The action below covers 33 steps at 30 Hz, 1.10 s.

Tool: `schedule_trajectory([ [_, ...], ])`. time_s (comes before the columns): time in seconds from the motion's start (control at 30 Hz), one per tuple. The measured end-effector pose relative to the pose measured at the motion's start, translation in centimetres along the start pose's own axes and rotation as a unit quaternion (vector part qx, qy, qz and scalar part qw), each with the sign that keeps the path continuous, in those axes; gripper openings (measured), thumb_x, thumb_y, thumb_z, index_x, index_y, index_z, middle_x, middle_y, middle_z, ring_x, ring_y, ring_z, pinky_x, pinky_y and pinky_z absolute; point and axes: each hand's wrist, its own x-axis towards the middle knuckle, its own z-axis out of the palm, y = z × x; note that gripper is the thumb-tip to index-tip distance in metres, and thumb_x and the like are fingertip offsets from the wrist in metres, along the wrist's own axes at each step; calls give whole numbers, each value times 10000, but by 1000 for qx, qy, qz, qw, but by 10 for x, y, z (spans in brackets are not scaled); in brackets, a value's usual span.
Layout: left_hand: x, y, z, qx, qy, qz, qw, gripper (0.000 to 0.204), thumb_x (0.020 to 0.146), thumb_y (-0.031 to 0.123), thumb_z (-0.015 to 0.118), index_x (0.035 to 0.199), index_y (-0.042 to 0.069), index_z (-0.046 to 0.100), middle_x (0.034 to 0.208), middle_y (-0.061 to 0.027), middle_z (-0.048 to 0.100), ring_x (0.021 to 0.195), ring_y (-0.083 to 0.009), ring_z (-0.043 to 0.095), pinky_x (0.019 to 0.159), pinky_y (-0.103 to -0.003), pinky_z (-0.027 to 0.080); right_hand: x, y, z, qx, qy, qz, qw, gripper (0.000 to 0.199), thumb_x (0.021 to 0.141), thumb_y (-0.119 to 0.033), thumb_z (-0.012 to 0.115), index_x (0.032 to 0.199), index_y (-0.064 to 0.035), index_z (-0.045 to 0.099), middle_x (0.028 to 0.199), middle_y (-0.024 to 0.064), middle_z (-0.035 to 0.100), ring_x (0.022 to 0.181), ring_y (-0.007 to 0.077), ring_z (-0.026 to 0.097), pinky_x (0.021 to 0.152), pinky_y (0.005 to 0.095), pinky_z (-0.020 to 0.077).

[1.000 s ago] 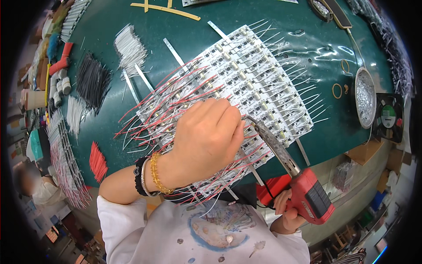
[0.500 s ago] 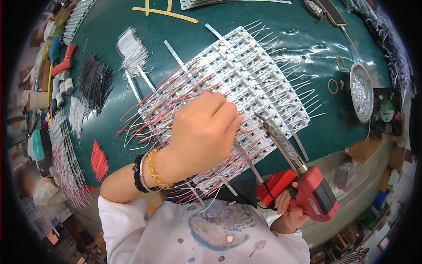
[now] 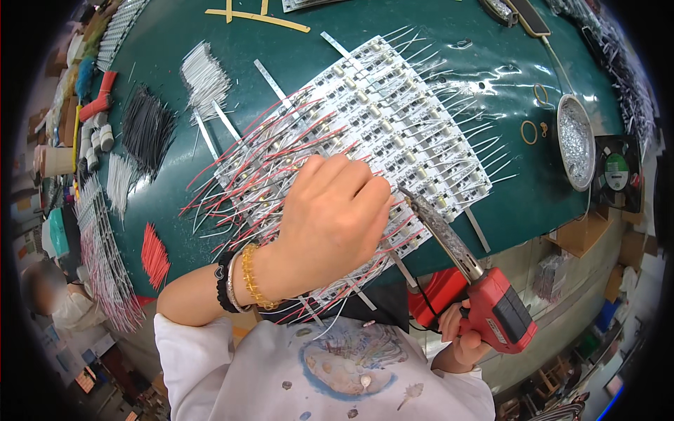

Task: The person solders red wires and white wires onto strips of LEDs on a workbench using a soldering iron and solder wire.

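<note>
My left hand (image 3: pixel 330 217) lies curled on a wide panel of white circuit strips (image 3: pixel 372 126) that bristle with red and white wires, its fingertips pressing near the panel's near edge. What sits under those fingers is hidden. My right hand (image 3: pixel 460 344) grips a red soldering gun (image 3: pixel 491 309) below the table edge. Its long grey tip (image 3: pixel 421 207) slants up to the strips just right of my left fingertips.
On the green mat (image 3: pixel 232 42) lie bundles of cut black wires (image 3: pixel 147 130), white wires (image 3: pixel 203 77) and red wires (image 3: pixel 153 254). A round metal dish (image 3: pixel 577 140) and a small fan (image 3: pixel 618 172) stand at the right. Another person (image 3: pixel 49 302) is at lower left.
The soldering gun's tip has slid a little along the strips beside my left fingertips. My left hand stays pressed on the panel.
</note>
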Motion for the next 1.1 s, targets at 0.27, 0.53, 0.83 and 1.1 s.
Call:
schedule_trajectory([
  [0.27,1,2,-5,32,2,14,999,192,695,25,689,669,65,503,669,-65,468,629,-241,461,590,-353,334,-51,33,-49,-247,9,-2,969,698,881,-458,575,1319,50,379,847,82,599,654,170,568,602,324,471],
  [0.53,2,-1,-2,29,3,18,999,183,698,38,675,669,63,496,668,-71,450,627,-247,454,591,-358,335,4,-1,3,31,26,-9,999,741,841,-511,595,1242,86,418,499,4,458,382,116,434,418,263,391],
  [0.83,-6,-17,-49,116,99,-3,988,98,727,64,659,748,36,568,769,-88,558,732,-270,533,671,-384,394,11,8,-6,104,22,-54,993,680,914,-454,513,1307,66,318,478,27,413,362,120,376,395,258,369],
  [1.1,-71,-162,-153,409,98,-248,873,95,781,75,632,874,54,625,853,-99,606,855,-287,563,744,-407,411,23,10,4,101,20,-32,994,608,930,-376,531,1291,72,338,478,27,396,355,120,364,382,259,363],
])
